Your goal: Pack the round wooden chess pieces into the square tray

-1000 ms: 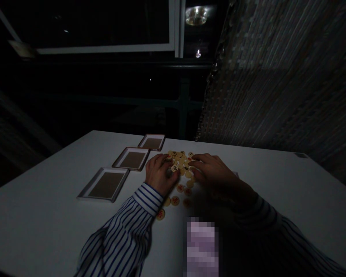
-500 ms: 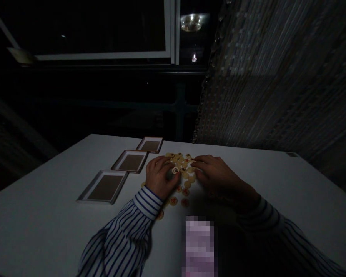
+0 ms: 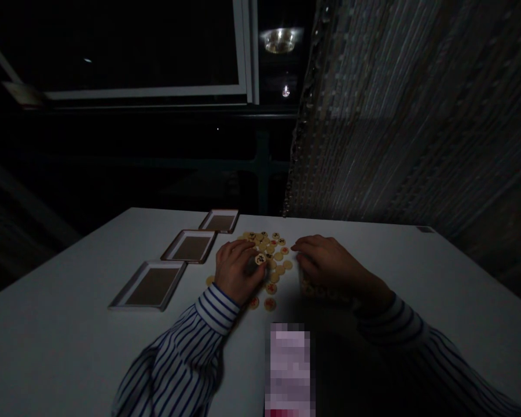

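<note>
My left hand is closed on a round xiangqi piece with a black character, gripped between thumb and fingers. It hovers at the left side of a loose spread of xiangqi pieces, some face down, others marked in red or black. My right hand is just right of the spread. Its fingers are bent, thumb and forefinger apart, with no piece visible between them. In shadow beneath my right hand lie several more pieces. Nearer me, a red-marked piece rests beside my left wrist.
Three shallow trays run along the left of the white table: a silver-rimmed one nearest, a brown-rimmed one behind, another farthest. A beaded string curtain hangs beyond the table at right. The room is dim.
My right hand has drawn away rightward from the spread, where its fingertips were at the pieces. My left hand still holds its piece. The view has turned slightly right.
</note>
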A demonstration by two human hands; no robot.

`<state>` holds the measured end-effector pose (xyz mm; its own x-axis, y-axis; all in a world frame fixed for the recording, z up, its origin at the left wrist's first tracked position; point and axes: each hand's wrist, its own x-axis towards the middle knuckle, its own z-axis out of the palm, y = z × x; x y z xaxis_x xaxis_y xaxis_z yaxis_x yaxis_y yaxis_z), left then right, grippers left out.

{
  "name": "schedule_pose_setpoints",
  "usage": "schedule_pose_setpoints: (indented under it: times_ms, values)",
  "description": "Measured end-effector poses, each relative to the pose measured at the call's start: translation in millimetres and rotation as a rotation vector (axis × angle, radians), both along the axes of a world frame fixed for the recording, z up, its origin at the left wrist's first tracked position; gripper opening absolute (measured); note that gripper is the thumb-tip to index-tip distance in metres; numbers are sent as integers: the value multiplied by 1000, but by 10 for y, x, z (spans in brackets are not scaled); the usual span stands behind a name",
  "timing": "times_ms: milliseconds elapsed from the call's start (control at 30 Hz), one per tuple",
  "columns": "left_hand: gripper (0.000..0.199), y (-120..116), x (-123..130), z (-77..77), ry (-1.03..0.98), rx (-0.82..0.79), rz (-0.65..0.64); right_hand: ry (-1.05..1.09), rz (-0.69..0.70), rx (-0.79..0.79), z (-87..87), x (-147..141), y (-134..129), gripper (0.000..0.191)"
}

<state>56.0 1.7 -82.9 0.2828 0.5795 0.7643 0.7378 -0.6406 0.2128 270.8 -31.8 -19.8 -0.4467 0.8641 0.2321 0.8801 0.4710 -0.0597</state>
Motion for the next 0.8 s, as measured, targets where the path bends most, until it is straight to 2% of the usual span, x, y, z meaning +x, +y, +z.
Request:
schedule_pose_setpoints:
  times_ms: [267, 800]
  values:
    - [22, -81, 96, 58, 35, -44, -29, 34, -6, 15, 46, 135, 5, 32]
    - [21, -199, 521, 195, 31, -141, -81, 85, -48, 100, 195, 322, -86, 34]
